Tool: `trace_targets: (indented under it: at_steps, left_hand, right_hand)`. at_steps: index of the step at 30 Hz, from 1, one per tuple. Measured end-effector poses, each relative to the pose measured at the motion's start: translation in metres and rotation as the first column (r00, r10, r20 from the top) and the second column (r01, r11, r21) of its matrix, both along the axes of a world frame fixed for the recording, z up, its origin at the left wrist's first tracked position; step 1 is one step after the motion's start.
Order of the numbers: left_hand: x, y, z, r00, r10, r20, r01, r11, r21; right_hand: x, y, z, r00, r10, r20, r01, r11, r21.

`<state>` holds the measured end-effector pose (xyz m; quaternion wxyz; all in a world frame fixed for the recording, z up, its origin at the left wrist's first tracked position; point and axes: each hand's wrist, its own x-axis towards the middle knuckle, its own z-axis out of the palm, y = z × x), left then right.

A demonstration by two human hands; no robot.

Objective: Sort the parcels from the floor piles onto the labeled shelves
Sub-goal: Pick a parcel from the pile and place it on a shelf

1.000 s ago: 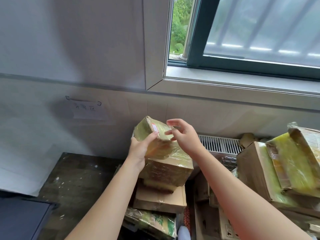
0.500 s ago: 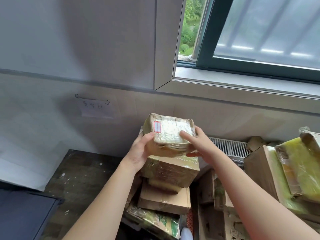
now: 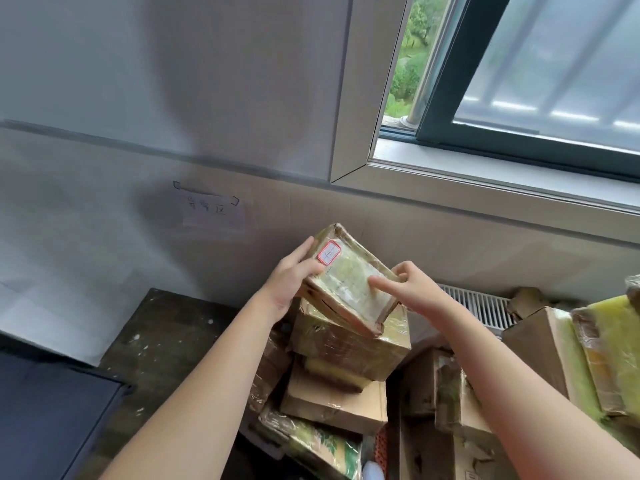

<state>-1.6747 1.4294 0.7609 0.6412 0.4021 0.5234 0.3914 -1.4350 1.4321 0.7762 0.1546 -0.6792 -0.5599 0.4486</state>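
A pale wall is filling the background, carrying a taped paper notice (image 3: 211,211), with a partly open window (image 3: 519,98) to the right above a radiator grille (image 3: 474,306). In front of it the small taped parcel (image 3: 349,289) is sitting tilted over the top of a stack of boxes (image 3: 346,348). The left hand (image 3: 291,282) is gripping its far left edge, thumb lying on the upper face beside a red-bordered sticker (image 3: 329,253), and the right hand (image 3: 412,285) is pinching the right corner between thumb and forefinger. The likeliest trouble, to my eye, is coming from the glossy tape wrapping: the right hand is holding only a corner, so the parcel could be slipping free while being turned or lifted and dropping onto the stack. The stack is looking unevenly built, its upper box overhanging those beneath, so a knock could be tipping it toward the dark spattered surface (image 3: 156,341) on the left or the crowded pile (image 3: 554,358) on the right. A misread mark would be sending the parcel to the wrong shelf. The handwriting on sticker and notice is blurring too much to read, I cannot tell whether the parcel's lower corner is touching the box below, no labelled shelf is showing, and the frame edge and forearms are cutting off the foot of the stack
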Motion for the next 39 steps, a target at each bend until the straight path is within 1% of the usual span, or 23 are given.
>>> trace_targets:
  at_steps: [2,5,11,16,22,29,31,35,39]
  left_hand:
    - [-0.004,0.002,0.004,0.999,-0.033,0.028,0.034,0.999,-0.009]
    - [-0.012,0.005,0.006,0.995,-0.093,0.048,0.093,0.996,0.008]
    - [-0.019,0.001,0.016,0.998,-0.058,0.029,0.055,0.994,0.096]
    - [-0.028,0.000,0.018,1.000,-0.011,-0.008,0.012,0.989,0.146]
    - [-0.035,-0.002,0.022,0.999,0.038,-0.011,-0.036,0.986,0.161]
    - [-0.043,-0.007,0.026,0.998,0.059,-0.014,-0.056,0.984,0.170]
    - [-0.044,-0.009,0.029,0.992,0.125,-0.023,-0.118,0.975,0.189]
    - [-0.050,-0.016,0.035,0.946,0.324,0.010,-0.318,0.921,0.224]
    - [-0.064,-0.030,0.045,0.857,0.514,0.033,-0.515,0.850,0.113]
  right_hand:
    - [-0.002,0.002,0.004,0.998,0.057,-0.027,-0.057,0.998,0.015]
    - [-0.005,0.005,0.005,0.985,0.093,-0.143,-0.095,0.995,-0.010]
    - [-0.015,0.001,0.008,0.968,0.111,-0.226,-0.113,0.994,0.005]
    - [-0.027,-0.002,0.012,0.959,0.142,-0.246,-0.142,0.990,0.017]
    - [-0.038,-0.002,0.016,0.957,0.147,-0.252,-0.144,0.989,0.030]
    - [-0.047,-0.002,0.023,0.951,0.167,-0.259,-0.162,0.986,0.039]
    - [-0.052,-0.003,0.027,0.948,0.180,-0.264,-0.178,0.984,0.029]
    - [-0.071,-0.007,0.036,0.922,0.221,-0.318,-0.220,0.975,0.037]
    - [-0.104,-0.013,0.042,0.898,0.270,-0.349,-0.259,0.963,0.078]
